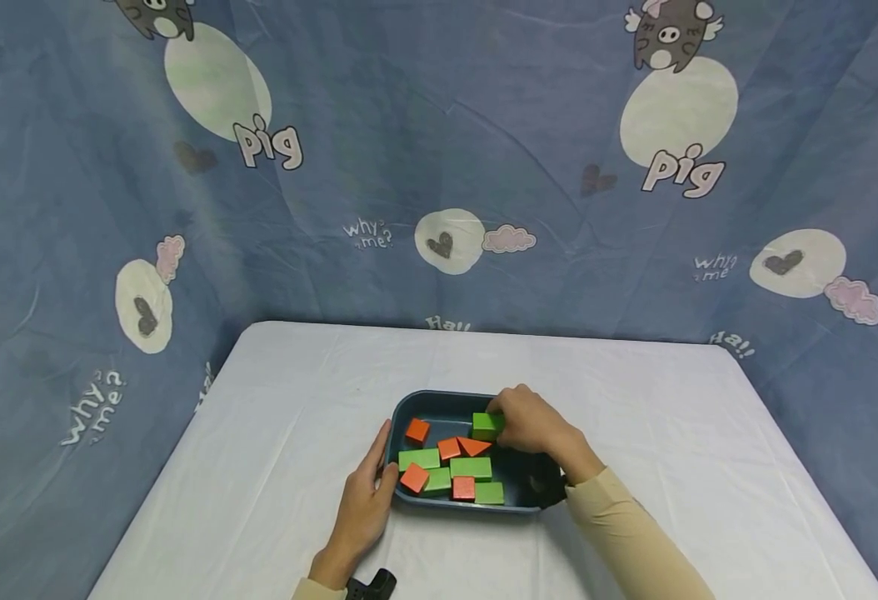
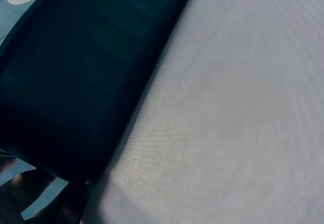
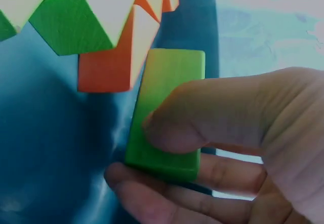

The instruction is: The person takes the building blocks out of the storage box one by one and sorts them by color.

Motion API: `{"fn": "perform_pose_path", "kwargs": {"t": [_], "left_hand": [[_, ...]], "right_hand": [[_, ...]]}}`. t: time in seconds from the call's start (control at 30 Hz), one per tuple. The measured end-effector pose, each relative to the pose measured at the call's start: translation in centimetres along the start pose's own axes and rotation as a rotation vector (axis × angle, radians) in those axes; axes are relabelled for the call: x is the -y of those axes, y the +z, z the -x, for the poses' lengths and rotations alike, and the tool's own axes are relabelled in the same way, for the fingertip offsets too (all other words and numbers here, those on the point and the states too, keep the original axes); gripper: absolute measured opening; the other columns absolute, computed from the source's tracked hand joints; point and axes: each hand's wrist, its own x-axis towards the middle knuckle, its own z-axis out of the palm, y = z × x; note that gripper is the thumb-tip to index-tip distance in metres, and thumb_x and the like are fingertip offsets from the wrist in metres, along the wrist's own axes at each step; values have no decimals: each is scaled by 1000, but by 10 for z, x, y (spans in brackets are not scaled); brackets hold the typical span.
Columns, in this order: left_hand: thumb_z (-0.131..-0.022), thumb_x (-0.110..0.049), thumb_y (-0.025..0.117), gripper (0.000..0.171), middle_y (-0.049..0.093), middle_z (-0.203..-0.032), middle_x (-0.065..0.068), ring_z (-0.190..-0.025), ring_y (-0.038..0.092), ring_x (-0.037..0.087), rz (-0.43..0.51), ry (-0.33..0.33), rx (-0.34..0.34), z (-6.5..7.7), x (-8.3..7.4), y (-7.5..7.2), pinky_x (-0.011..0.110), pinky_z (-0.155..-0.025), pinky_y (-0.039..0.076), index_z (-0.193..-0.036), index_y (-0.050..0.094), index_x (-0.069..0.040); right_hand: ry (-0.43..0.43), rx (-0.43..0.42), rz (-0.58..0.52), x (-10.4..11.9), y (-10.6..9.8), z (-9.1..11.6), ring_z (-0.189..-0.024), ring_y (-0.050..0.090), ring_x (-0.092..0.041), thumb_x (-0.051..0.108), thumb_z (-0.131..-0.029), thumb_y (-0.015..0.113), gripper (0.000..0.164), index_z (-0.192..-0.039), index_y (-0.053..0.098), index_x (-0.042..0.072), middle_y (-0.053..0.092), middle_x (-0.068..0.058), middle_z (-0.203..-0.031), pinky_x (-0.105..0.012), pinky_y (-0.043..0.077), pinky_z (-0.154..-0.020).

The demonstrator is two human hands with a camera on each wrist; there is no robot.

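Observation:
A dark blue tray (image 1: pixel 439 402) holds several green and orange blocks. Inside its back right part, my right hand (image 1: pixel 532 425) grips a green rectangular block (image 3: pixel 174 72), the thumb across one face and the fingers around the other side. My left hand (image 1: pixel 364 500) lies along the outside of the tray's left wall, fingers extended and thumb near the rim. In the left wrist view, the fingers (image 2: pixel 23 191) show at the lower left beside the tray's dark wall. An orange block (image 3: pixel 104 72) stands beside the held block in the right wrist view.
Green blocks (image 1: pixel 471 468) crowd the tray's front left, with orange cubes (image 1: pixel 414 477) among them. An orange triangular block (image 1: pixel 474 447) lies near the middle. The tray stands on a white-covered table (image 1: pixel 319 392), with a blue patterned cloth (image 1: pixel 499 167) behind.

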Motion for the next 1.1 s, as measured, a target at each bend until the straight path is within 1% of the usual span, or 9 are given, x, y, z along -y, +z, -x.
{"fn": "perform_pose_path", "kwargs": {"t": [0.13,0.27,0.37,0.5,0.63,0.73,0.8,0.9,1.1], "left_hand": [[-107,-14,52,58,40,-159,8,-142,41,26,-23,21,0,0,-1,0,50,-114,33,-161,32,-12],[-108,-16,50,56,43,-157,11,-140,44,30,-31,33,0,1,-2,1,53,-113,35,-161,33,-10],[-108,-16,49,55,43,-157,12,-139,45,30,-29,36,1,2,-2,2,54,-112,36,-161,33,-10],[-109,-16,49,55,43,-157,12,-141,43,30,-34,29,4,2,-3,2,53,-113,35,-161,32,-10],[-108,-14,48,56,42,-158,12,-141,42,31,-41,0,7,2,-4,2,53,-113,34,-161,31,-12],[-108,-13,47,57,41,-158,13,-142,42,32,-40,-19,10,2,-5,3,54,-114,33,-162,30,-12],[-108,-12,47,57,40,-159,13,-143,41,32,-38,-30,14,2,-5,4,54,-115,32,-162,30,-13],[-108,-12,46,57,39,-160,12,-144,39,31,-39,-45,26,1,-5,5,53,-116,31,-162,29,-13],[-108,-12,44,57,36,-161,13,-146,36,32,-50,-67,32,1,-10,4,53,-117,29,-163,27,-13]], "right_hand": [[-47,-29,-42,-3,-8,4,-83,59,-15,-4,-73,83,37,-109,78,1,73,-6,-101,-35,55,-78],[-116,-69,-101,-6,-17,8,-82,58,-15,-6,-72,80,39,-110,78,2,73,-5,-103,-32,53,-72],[-133,-110,-146,-8,-25,13,-80,56,-16,-5,-72,78,39,-110,78,3,73,-4,-102,-31,50,-68],[-107,-169,-189,-10,-37,22,-77,56,-15,-4,-74,77,38,-111,78,7,72,-2,-103,-30,49,-67],[-94,-220,-211,-14,-48,30,-75,59,-15,-5,-75,77,39,-112,77,6,71,-2,-105,-30,53,-68],[-96,-250,-219,-20,-55,36,-77,61,-16,-5,-75,77,39,-112,77,5,71,-3,-104,-31,55,-70],[-89,-265,-226,-26,-59,40,-78,63,-16,-5,-75,77,38,-112,77,6,71,-2,-103,-32,55,-70],[-70,-281,-247,-36,-64,49,-76,63,-17,-6,-75,77,38,-112,77,6,71,-3,-103,-32,55,-66],[7,-302,-337,-59,-71,66,-76,65,-20,-3,-77,80,39,-115,76,5,71,-8,-108,-33,54,-59]]}}
